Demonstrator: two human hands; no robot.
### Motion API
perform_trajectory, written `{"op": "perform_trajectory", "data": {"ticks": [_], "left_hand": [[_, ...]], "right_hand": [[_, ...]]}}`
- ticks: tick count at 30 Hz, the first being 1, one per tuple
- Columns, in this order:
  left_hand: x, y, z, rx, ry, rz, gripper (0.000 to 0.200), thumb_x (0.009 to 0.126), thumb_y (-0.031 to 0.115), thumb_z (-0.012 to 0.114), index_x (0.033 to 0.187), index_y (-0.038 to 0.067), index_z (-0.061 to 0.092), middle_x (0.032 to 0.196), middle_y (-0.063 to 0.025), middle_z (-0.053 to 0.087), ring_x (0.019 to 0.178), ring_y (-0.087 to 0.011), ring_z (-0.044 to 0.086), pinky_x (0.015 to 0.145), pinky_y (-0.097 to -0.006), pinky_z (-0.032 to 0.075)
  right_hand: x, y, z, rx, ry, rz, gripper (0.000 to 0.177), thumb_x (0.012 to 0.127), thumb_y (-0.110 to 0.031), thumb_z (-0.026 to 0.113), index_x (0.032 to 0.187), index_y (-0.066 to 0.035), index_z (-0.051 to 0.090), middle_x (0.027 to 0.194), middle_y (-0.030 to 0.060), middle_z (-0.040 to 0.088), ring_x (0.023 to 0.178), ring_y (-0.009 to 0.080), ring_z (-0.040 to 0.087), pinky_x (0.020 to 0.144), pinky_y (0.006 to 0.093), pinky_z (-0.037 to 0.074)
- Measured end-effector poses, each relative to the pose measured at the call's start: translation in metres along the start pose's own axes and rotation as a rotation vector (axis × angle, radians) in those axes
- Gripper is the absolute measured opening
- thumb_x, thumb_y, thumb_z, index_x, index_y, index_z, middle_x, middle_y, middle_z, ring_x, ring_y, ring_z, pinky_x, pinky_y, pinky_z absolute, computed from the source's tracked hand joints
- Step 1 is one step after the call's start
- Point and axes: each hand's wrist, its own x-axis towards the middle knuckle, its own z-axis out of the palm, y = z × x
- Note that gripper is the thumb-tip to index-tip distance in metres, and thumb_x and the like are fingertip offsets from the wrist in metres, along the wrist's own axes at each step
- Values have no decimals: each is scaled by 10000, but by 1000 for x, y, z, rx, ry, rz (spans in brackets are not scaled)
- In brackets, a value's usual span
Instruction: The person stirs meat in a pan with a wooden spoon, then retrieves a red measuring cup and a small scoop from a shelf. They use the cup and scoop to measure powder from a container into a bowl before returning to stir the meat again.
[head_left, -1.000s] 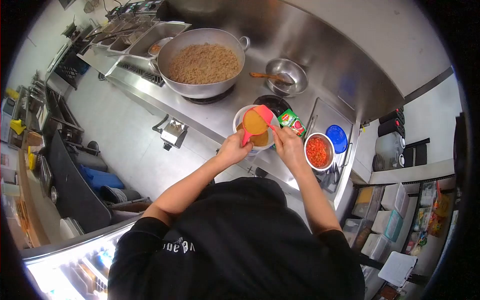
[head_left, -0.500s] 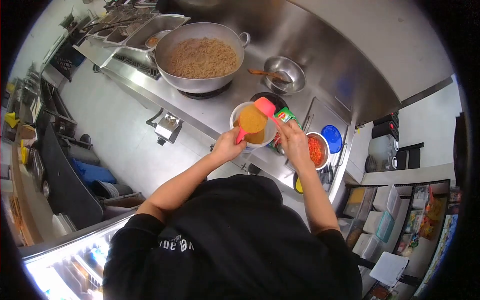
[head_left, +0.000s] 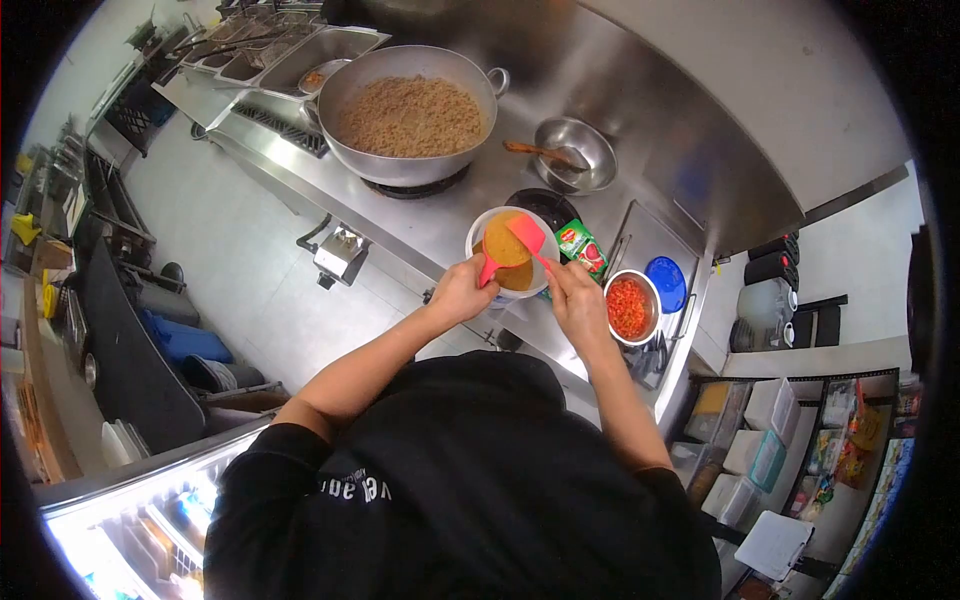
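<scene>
My left hand [head_left: 462, 293] is closed round the handle of a pink measuring cup [head_left: 488, 268] heaped with yellow-brown powder [head_left: 503, 245]. The cup is over a white tub [head_left: 480, 226] containing more of the same powder. In my right hand [head_left: 580, 302], fingers pinch the thin handle of a pink broad-headed utensil [head_left: 526, 233]. Its head overlaps the top of the powder in the cup. Just beyond my right hand lies a green pouch [head_left: 580, 245] with a red and white label.
A large pot [head_left: 340, 95] of crumbly brown food stands on the burner. Behind the tub, a metal bowl [head_left: 598, 150] has a wooden utensil [head_left: 540, 152] in it. To the right are a bowl of chopped red pieces [head_left: 628, 307] and a blue lid [head_left: 666, 282].
My right hand has drawn slightly back and down, and the utensil's head has dropped from above the cup's far rim onto the powder. My left hand still holds the cup over the tub.
</scene>
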Motion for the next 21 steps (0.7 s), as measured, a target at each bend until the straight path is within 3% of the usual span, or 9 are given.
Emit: {"op": "perform_trajectory", "data": {"ticks": [15,21], "left_hand": [[6,-11,5,17,3,-2,259,738,124,625,949,1,539,733,-169,597,713,-321,614,678,-398,471],[5,-7,3,0,19,15,247,729,121,631,928,2,545,734,-171,600,715,-313,619,676,-398,475]], "right_hand": [[-2,-14,-2,11,-35,-84,240,840,-79,608,1071,-21,632,784,130,540,681,299,567,610,388,472],[-1,-12,1,-76,-38,-11,238,847,-93,599,1073,-27,634,787,128,543,716,292,591,611,382,486]]}}
